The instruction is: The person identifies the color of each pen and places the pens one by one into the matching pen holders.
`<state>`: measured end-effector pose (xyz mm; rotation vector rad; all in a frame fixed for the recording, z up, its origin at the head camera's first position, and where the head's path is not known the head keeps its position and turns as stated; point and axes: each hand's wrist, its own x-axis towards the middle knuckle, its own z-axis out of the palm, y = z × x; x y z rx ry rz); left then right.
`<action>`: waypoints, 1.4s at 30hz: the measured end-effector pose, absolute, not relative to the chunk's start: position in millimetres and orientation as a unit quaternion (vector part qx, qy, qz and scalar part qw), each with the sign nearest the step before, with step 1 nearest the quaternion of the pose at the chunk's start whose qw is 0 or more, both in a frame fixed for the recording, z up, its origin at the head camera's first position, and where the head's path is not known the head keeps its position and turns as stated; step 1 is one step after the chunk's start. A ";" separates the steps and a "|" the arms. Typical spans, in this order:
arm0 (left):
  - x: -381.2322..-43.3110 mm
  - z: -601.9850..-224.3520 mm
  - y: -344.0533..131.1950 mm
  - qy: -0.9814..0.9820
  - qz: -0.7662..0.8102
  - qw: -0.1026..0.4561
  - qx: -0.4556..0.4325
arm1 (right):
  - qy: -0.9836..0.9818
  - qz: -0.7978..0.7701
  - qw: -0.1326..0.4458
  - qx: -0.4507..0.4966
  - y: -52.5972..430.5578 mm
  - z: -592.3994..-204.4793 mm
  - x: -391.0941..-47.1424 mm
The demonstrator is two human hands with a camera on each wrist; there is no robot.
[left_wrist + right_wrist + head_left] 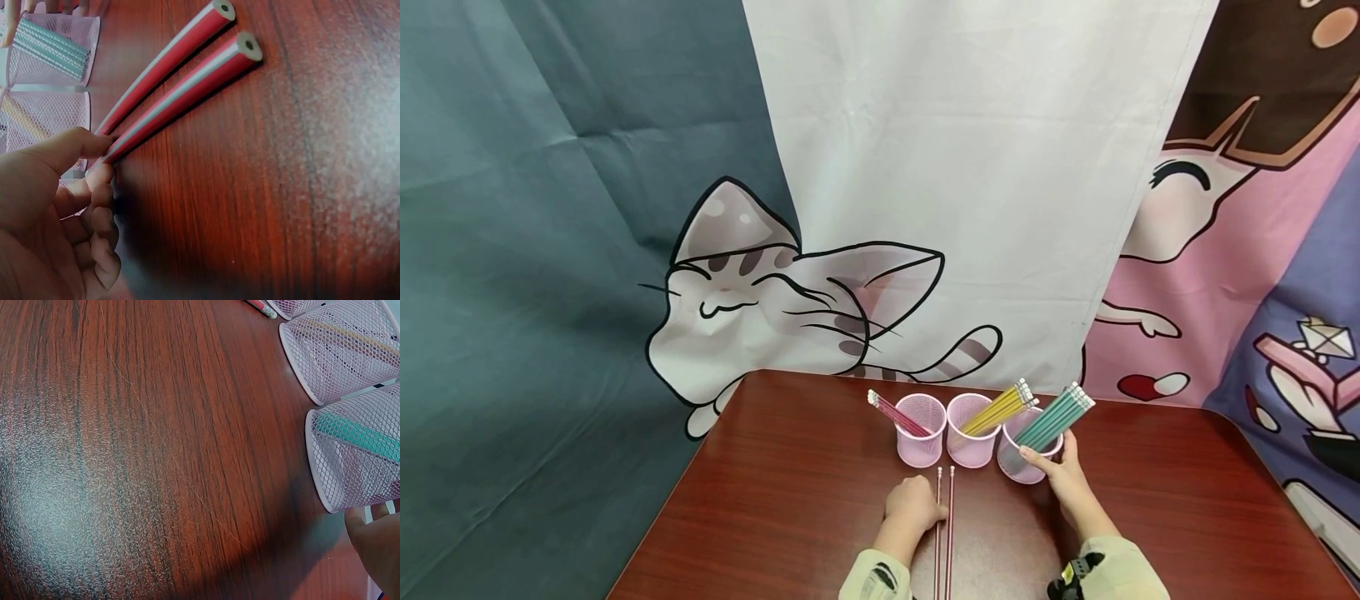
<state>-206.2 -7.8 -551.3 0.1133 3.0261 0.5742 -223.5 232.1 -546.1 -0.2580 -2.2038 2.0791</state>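
Note:
Two red pencils (951, 533) lie lengthwise on the table, side by side, with their eraser ends toward the cups. My left hand (912, 504) pinches the left pencil (187, 90) between thumb and index finger; its other fingers curl below. Flat, unsharpened ends show in the left wrist view. At the right, my right hand (1069, 479) grips a pink mesh cup (1017, 468), thumb at its front rim and fingers round its right side. A bundle of green pencils (1052, 419) leans to the right inside that cup.
Left of the gripped cup stand two more pink mesh cups in a row. The middle cup (972, 454) holds yellow pencils (1000, 408); the left cup (919, 452) holds red pencils (898, 415) leaning left. A printed cloth (970, 183) hangs behind the brown table (775, 500).

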 end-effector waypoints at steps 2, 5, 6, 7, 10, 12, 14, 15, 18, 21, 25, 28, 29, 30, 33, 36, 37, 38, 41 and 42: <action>-206.4 -551.8 -7.1 0.982 0.184 0.029 0.029 | -0.724 0.683 0.052 -0.082 232.0 -546.4 -223.5; -207.1 -553.7 -7.1 0.982 0.187 0.026 0.019 | -0.724 0.684 0.058 -0.075 231.5 -547.2 -223.4; -207.3 -554.1 -7.4 0.981 0.190 0.025 0.017 | -0.724 0.683 0.061 -0.073 231.3 -547.7 -223.5; -207.5 -554.3 -7.8 0.981 0.193 0.024 0.016 | -0.724 0.683 0.065 -0.069 231.2 -548.0 -223.1; -208.0 -553.0 -9.3 0.979 0.203 0.021 0.018 | -0.718 0.689 0.078 -0.062 231.5 -550.6 -223.0; -208.2 -549.9 -10.0 0.978 0.207 0.017 0.023 | -0.719 0.687 0.082 -0.059 231.6 -551.8 -222.7; -208.4 -545.0 -10.4 0.978 0.207 0.010 0.030 | -0.716 0.691 0.083 -0.058 231.8 -552.6 -222.9; -208.5 -542.2 -10.4 0.978 0.207 0.008 0.035 | -0.717 0.689 0.088 -0.060 232.1 -553.5 -223.2; -208.8 -532.7 -10.2 0.976 0.212 0.001 0.051 | -0.722 0.684 0.081 -0.066 232.7 -553.3 -223.9; -209.2 -524.1 -10.2 0.971 0.227 -0.004 0.069 | -0.721 0.685 0.077 -0.071 234.1 -553.2 -224.8; -210.9 -514.9 -9.5 0.966 0.248 -0.011 0.077 | -0.721 0.686 0.065 -0.072 234.4 -549.4 -224.4; -212.0 -509.2 -8.6 0.963 0.259 -0.016 0.075 | -0.719 0.689 0.063 -0.073 233.5 -547.5 -224.3; -212.2 -507.4 -8.2 0.962 0.262 -0.018 0.075 | -0.719 0.689 0.062 -0.073 233.5 -547.5 -224.3; -212.3 -505.5 -7.9 0.961 0.266 -0.019 0.073 | -0.718 0.690 0.063 -0.072 233.4 -547.7 -224.4; -212.7 -499.9 -6.8 0.957 0.279 -0.029 0.073 | -0.719 0.689 0.063 -0.070 233.3 -548.2 -224.1; -213.2 -495.4 -5.9 0.954 0.287 -0.042 0.076 | -0.720 0.687 0.064 -0.069 232.9 -548.1 -224.0; -213.4 -494.1 -5.7 0.953 0.288 -0.045 0.077 | -0.720 0.688 0.064 -0.069 232.7 -548.2 -224.1; -213.6 -493.3 -5.6 0.953 0.288 -0.049 0.079 | -0.719 0.688 0.064 -0.069 232.5 -548.2 -224.3; -214.1 -490.3 -5.6 0.953 0.289 -0.053 0.078 | -0.717 0.690 0.065 -0.068 232.2 -548.6 -224.4; -214.3 -489.2 -5.7 0.952 0.290 -0.054 0.077 | -0.718 0.690 0.065 -0.069 232.1 -548.6 -224.2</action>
